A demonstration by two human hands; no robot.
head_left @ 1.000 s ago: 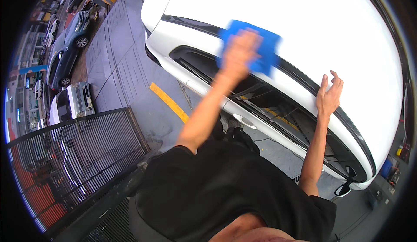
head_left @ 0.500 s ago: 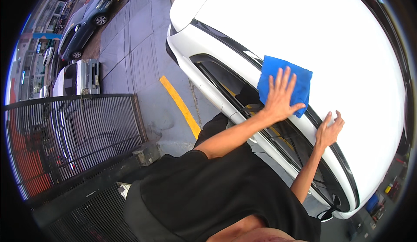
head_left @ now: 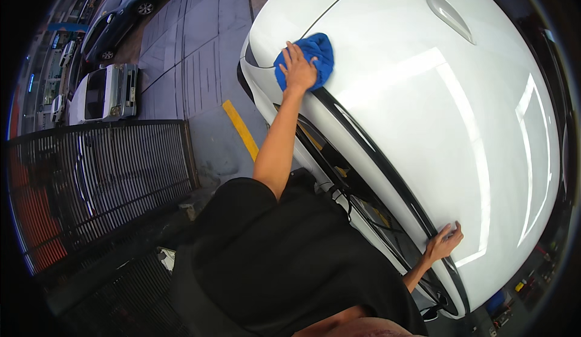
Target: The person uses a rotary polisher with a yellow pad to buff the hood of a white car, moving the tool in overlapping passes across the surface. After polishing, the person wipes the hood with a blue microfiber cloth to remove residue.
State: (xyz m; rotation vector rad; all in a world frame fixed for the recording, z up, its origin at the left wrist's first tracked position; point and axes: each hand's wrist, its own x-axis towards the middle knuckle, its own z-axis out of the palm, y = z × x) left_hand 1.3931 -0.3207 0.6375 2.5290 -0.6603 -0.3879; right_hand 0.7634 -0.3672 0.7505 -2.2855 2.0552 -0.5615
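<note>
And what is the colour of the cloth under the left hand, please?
The cloth is blue; the head view shows it best, beneath the left hand.

The car (head_left: 387,113) stands before the person. A cloth (head_left: 322,55) lies on its rear side, under the left hand (head_left: 298,72); farther right, the right hand (head_left: 445,244) is at the roof's edge. Leftward, a painted line (head_left: 241,130) runs between car and fence (head_left: 133,155), with a van (head_left: 114,92) beyond the fence.
</note>
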